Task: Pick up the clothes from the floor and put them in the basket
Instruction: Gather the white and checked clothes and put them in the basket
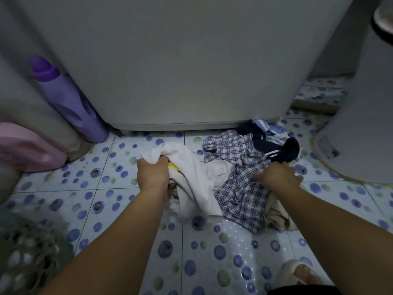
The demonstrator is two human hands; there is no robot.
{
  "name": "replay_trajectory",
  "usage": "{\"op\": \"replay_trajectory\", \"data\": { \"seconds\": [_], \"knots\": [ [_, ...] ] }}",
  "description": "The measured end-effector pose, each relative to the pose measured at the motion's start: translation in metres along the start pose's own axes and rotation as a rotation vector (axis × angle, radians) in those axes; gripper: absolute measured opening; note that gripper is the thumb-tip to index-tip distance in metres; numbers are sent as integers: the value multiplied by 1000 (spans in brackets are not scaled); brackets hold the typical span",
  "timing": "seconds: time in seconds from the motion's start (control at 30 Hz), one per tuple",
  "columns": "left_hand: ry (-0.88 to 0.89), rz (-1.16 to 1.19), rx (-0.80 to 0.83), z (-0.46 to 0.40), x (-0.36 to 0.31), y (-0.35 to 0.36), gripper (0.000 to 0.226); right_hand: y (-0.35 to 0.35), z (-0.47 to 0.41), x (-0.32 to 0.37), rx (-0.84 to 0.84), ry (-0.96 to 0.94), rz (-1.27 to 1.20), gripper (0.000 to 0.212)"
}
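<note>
In the head view, the left hand point(152, 173) clenched a crumpled white cotton garment point(195, 179) at frame centre, while the right hand point(278, 175) lay spread on the blue-checked shirt point(240, 188). Gathering both bunches fully before lifting toward the perforated basket point(27, 252), lower left, would avoid trailing cloth.

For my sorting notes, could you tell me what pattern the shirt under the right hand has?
Blue-and-white plaid shirt, clearest in the head view.
</note>
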State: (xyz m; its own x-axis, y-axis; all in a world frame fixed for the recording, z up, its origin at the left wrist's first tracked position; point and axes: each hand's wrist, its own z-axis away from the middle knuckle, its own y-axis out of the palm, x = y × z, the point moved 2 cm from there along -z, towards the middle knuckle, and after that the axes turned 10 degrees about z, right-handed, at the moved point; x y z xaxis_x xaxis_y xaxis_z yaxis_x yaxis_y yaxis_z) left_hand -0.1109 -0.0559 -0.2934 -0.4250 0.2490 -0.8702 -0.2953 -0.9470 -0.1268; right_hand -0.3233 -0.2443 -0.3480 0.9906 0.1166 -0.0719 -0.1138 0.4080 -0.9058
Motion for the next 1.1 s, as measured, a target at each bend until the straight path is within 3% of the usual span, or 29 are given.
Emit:
{"op": "replay_trajectory", "data": {
  "seconds": [0.13, 0.2, 0.27, 0.33, 0.4, 0.5, 0.63, 0.8, 1.1],
  "knots": [
    [45, -83, -1, -5, 6, 0, 50, 10, -2, 2, -163, -70, 135, 32],
    [34, -96, 15, -6, 8, 1, 49, 6, 0, 9, -241, -166, 77, 24],
    [33, -94, 27, -6, 8, 1, 47, -9, 10, 20, -163, -257, -275, 25],
    [46, -93, 50, -6, 8, 1, 46, -27, 20, 35, 20, -316, -740, 20],
    [54, -67, 92, -7, 8, 0, 49, -47, 32, 48, 129, -383, -968, 37],
    [78, 10, 140, 0, -2, -7, 47, -80, 59, 63, 135, -539, -1084, 48],
    [168, 137, 146, 12, -35, -31, 23, -127, 102, 74, 120, -712, -1241, 4],
    [296, 258, 127, 29, -75, -78, 35, -177, 160, 79, 56, -830, -1348, 11],
    [414, 433, 13, 91, -143, -167, 31, -232, 265, 108, 181, -1020, -1512, 8]
  ]
}}
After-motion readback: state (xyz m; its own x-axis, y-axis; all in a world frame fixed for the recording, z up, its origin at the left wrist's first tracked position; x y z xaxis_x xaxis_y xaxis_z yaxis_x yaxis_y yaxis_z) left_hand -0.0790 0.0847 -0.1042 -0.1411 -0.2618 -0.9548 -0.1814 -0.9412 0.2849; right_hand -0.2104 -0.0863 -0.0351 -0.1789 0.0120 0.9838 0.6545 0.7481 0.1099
